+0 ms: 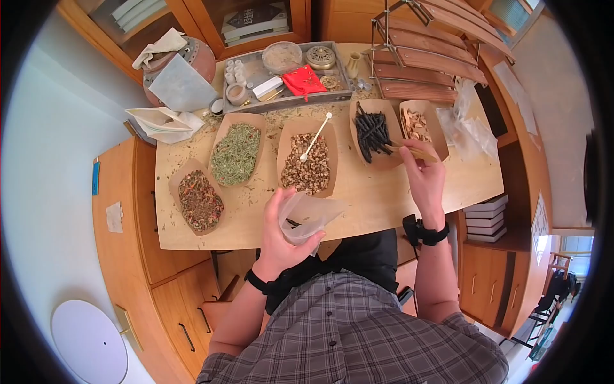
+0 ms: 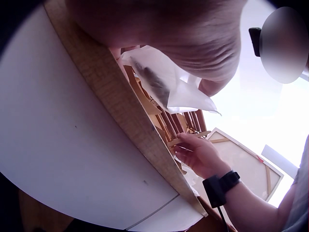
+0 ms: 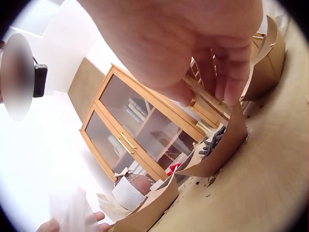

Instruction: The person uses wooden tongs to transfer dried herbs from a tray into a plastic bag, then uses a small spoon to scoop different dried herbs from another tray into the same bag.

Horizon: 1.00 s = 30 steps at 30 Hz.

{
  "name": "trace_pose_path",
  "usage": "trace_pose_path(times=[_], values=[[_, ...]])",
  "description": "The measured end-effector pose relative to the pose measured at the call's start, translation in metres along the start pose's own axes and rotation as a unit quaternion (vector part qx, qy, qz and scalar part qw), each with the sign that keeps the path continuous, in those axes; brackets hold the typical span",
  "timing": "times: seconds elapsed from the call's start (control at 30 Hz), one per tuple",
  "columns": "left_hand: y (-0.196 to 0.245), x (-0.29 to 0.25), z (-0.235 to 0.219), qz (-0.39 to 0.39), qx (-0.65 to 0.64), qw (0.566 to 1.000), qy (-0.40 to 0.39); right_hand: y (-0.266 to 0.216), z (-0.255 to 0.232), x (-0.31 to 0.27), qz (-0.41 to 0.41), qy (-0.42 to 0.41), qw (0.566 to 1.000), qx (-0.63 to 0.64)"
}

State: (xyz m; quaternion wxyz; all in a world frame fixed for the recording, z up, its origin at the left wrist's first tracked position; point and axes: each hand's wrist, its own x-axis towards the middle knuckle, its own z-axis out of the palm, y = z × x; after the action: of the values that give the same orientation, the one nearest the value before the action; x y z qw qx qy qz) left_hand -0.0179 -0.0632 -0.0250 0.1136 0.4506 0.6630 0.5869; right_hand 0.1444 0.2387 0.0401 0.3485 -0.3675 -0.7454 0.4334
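The left hand [image 1: 281, 240] holds a translucent bag [image 1: 308, 216] with its mouth spread, near the table's front edge; something dark shows inside. In the right hand [image 1: 423, 179] are wooden tongs [image 1: 412, 151], pinched between thumb and fingers, their tips at the paper tray of black sticks [image 1: 372, 133]. The right wrist view shows the tongs [image 3: 207, 99] over that tray's edge, beside the dark pieces [image 3: 212, 141]. Whether the tips grip a piece I cannot tell. In the left wrist view the bag [image 2: 157, 79] hangs from the left hand.
Paper trays hold pale shavings [image 1: 416, 125], brown chopped pieces [image 1: 306, 173] with a white spoon [image 1: 316, 137], green herb [image 1: 235, 153] and a mixed herb [image 1: 200, 200]. Behind are a grey tray [image 1: 281, 101] of small items and a slatted wooden rack [image 1: 416, 57]. Plastic bags [image 1: 470, 128] lie far right.
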Motion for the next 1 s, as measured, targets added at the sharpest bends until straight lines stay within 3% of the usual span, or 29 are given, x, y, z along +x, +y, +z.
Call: trace_pose_path(times=[0.17,0.37,0.8,1.0], values=[[0.000,0.000,0.000,0.004,0.002,1.000,0.001,-0.002,0.002,0.000,-0.069,0.007,0.994,-0.086],[0.000,-0.001,-0.002,0.002,0.005,1.000,0.005,-0.002,0.003,-0.002,-0.098,0.044,0.989,-0.101],[-0.002,-0.001,-0.003,0.008,0.020,1.000,-0.002,-0.009,0.003,-0.001,-0.070,0.060,0.993,-0.073],[-0.001,-0.001,-0.002,0.003,0.017,1.000,-0.005,-0.011,0.007,-0.001,-0.102,0.026,0.988,-0.113]])
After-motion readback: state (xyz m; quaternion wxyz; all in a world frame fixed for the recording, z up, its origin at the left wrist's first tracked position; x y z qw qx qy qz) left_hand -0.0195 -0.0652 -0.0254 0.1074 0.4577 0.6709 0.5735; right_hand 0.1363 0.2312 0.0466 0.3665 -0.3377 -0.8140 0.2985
